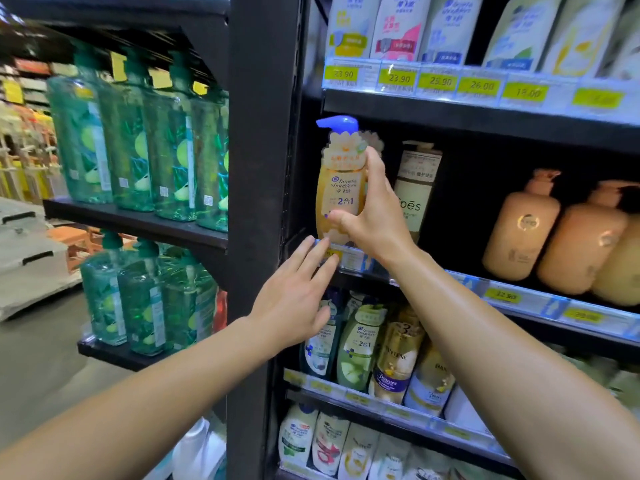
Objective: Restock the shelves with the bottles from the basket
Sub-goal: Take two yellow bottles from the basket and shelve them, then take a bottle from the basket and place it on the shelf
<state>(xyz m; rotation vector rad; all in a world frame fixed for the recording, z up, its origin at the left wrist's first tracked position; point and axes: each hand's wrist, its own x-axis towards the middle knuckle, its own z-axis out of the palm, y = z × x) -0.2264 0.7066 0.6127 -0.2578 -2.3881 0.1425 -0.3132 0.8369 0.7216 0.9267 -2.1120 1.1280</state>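
Here the right hand [372, 223] grasps a golden Head & Shoulders pump bottle [341, 188] at the left end of the middle shelf [519, 296], thumb across the lower label and fingers reaching up toward the neck. The bottle stands upright, its long axis vertical, with its blue pump spout [337, 123] pointing left toward the black shelf upright [263, 168]. Its base appears to sit at or just behind the shelf's front edge; whether it is fully set down cannot be told.

The left hand [294, 303] is released, fingers straight, their tips touching the price-label strip [349, 259] just below the bottle. The right hand is thus the one on the bottle, so it probably makes any final nudge back or turn.

The bottle is glossy, smooth plastic with a waisted, rounded body and a scalloped card tag at the neck. Just to its right stands a cream pump bottle [417, 188]; peach-coloured rounded bottles [523, 223] stand well apart further right. The basket is not in view.
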